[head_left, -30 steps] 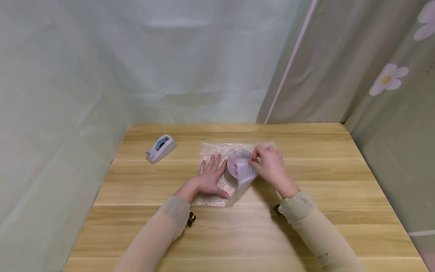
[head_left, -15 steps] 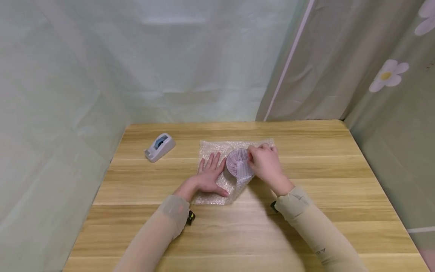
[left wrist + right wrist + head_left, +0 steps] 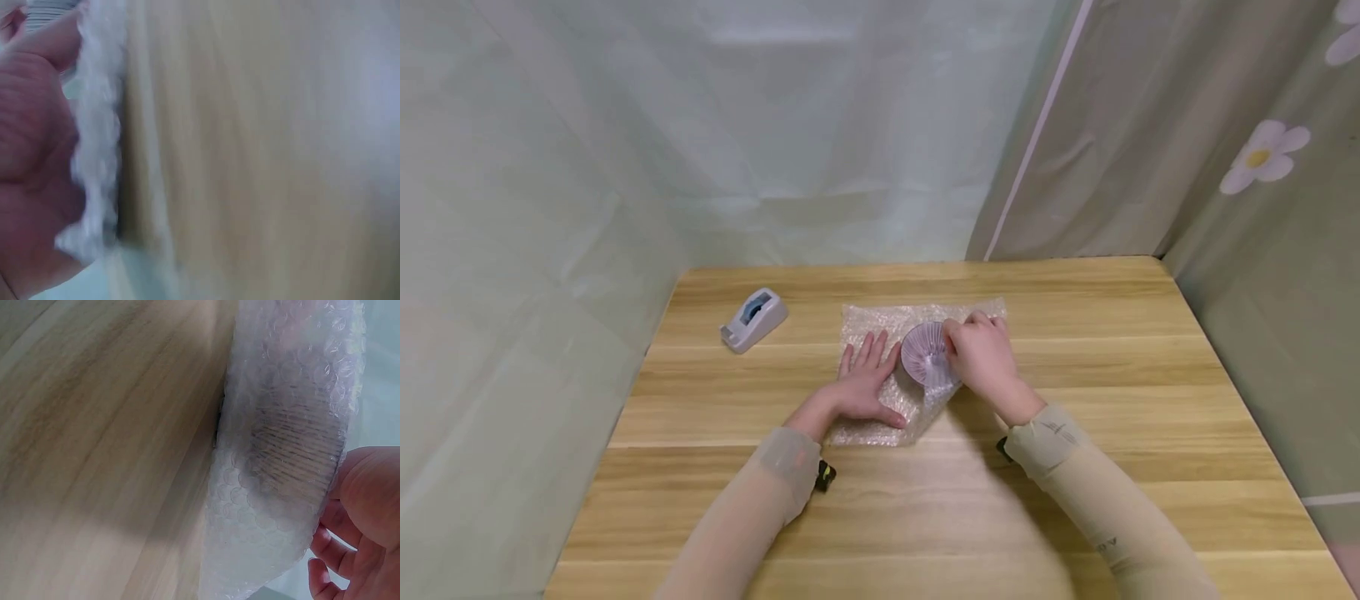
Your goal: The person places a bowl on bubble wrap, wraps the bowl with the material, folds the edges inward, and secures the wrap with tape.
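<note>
A striped bowl stands upright on a sheet of bubble wrap. My left hand rests flat on the sheet, fingers spread, fingertips close beside the bowl's left side. With curled fingers my right hand pinches a folded-up corner of the wrap at the bowl's right rim, and the flap reaches down inside the bowl. In the right wrist view the wrap covers the bowl's outer side, whose dark lines show through. The left wrist view is blurred; the sheet's edge lies beside the palm.
A white tape dispenser with a blue core stands at the back left of the wooden table. Pale curtains hang close behind the table and along both sides.
My right hand has moved a little left over the bowl's rim, bringing the wrap corner further into the bowl. The left hand stays flat on the sheet. The head view has shifted slightly.
</note>
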The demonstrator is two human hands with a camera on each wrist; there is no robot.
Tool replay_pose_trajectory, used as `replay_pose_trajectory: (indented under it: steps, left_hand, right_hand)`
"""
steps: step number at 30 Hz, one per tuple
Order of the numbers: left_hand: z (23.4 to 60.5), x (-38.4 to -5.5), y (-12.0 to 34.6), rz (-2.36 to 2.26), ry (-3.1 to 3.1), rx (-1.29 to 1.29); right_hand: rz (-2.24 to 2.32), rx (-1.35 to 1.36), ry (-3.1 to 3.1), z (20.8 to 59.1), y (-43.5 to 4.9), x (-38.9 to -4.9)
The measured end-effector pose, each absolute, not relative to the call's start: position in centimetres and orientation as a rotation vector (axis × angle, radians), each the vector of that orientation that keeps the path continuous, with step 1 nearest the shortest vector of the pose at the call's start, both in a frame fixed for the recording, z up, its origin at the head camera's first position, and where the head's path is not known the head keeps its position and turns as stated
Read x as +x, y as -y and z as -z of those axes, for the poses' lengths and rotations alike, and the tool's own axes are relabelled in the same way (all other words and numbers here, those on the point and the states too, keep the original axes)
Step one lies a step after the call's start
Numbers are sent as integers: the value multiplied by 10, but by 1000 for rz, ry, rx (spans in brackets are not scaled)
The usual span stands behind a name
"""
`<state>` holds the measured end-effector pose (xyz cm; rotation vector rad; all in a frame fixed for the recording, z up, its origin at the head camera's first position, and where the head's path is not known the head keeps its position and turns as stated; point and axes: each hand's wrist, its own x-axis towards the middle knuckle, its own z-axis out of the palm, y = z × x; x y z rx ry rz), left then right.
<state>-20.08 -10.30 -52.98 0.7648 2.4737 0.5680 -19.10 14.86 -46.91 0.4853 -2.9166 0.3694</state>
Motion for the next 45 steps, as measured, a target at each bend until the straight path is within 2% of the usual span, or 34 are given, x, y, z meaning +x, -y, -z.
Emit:
replay_pose_trajectory:
  steps: [16,27,39,45]
  left_hand:
    - [539,-200,114,-696,-2533,825]
    - [515,-195,114,-805,-2494,793]
    - [506,-197,109,-1145,-2545,635]
    - [500,-196,99,-1293,-2641,659]
  right_hand:
    - [-352,526,2885,469,-146,-190]
    - [-355,526,2887,469,-145,-190]
    - [-352,524,2889,471,-146,-191]
    - [-352,539,2890,473,-147,-192]
